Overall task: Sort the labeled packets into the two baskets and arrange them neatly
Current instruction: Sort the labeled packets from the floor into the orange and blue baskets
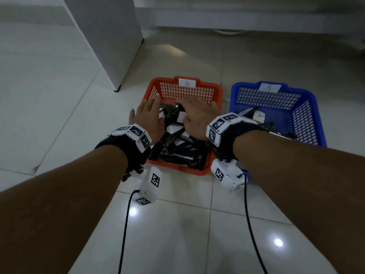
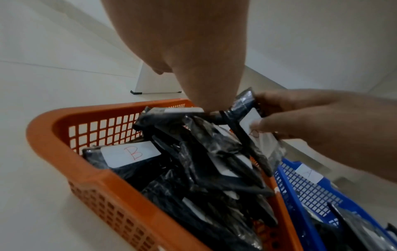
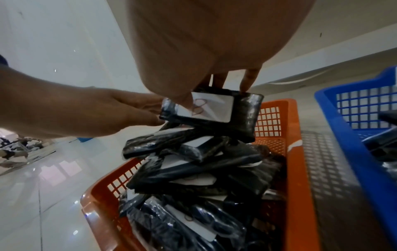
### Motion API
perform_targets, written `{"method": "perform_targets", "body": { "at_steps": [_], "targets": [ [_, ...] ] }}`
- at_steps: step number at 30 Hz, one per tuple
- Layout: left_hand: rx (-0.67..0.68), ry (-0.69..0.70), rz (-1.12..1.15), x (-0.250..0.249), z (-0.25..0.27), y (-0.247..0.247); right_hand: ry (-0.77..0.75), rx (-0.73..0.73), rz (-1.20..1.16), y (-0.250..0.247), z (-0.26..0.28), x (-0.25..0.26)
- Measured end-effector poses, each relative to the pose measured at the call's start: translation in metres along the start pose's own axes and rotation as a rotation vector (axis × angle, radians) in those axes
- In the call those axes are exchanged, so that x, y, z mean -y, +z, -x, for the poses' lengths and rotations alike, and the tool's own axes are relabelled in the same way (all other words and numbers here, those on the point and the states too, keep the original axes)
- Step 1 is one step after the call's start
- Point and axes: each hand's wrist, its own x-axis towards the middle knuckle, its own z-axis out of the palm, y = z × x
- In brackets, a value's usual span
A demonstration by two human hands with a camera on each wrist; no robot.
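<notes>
Both hands are reached forward over the orange plastic mesh basket [image 1: 216, 89] tagged B. The left hand [image 1: 147, 117] is spread, its fingers straight and touching the near end of a black plastic-wrapped packet with a white label [image 3: 217, 115]. That packet is pinched by the right hand [image 1: 197, 113] between thumb and fingers (its label is marked B in red) and is held tilted just above the heap. Glossy dark packets with white labels [image 2: 193, 169] are piled loosely across the orange basket. Just beside it stands the blue plastic mesh basket [image 1: 308, 119], tagged A, with a few packets inside.
</notes>
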Motion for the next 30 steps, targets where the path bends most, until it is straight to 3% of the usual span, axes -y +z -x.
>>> {"method": "perform_targets", "body": {
  "at_steps": [4, 7, 11, 14, 21, 27, 30],
  "targets": [
    [-0.075, 0.057, 0.005, 0.009, 0.009, -0.005, 0.056, -0.068, 0.051, 0.005, -0.003, 0.008],
    [-0.136, 0.022, -0.017, 0.008, 0.038, -0.026, -0.007, -0.104, 0.039, 0.002, 0.015, 0.014],
    [-0.247, -0.036, -0.063, 0.017, 0.123, -0.054, -0.137, -0.151, 0.05, 0.011, 0.056, 0.051],
    [-0.255, -0.153, -0.127, 0.042, 0.206, -0.068, -0.284, -0.122, 0.025, 0.027, 0.094, 0.101],
    [-0.143, -0.493, -0.136, 0.101, 0.343, -0.057, -0.53, 0.007, -0.021, 0.089, 0.16, 0.195],
    [0.021, -0.685, -0.007, 0.156, 0.392, 0.008, -0.578, 0.296, 0.014, 0.186, 0.197, 0.233],
    [0.167, -0.685, 0.073, 0.17, 0.407, 0.047, -0.538, 0.442, 0.039, 0.224, 0.211, 0.23]
  ]
}}
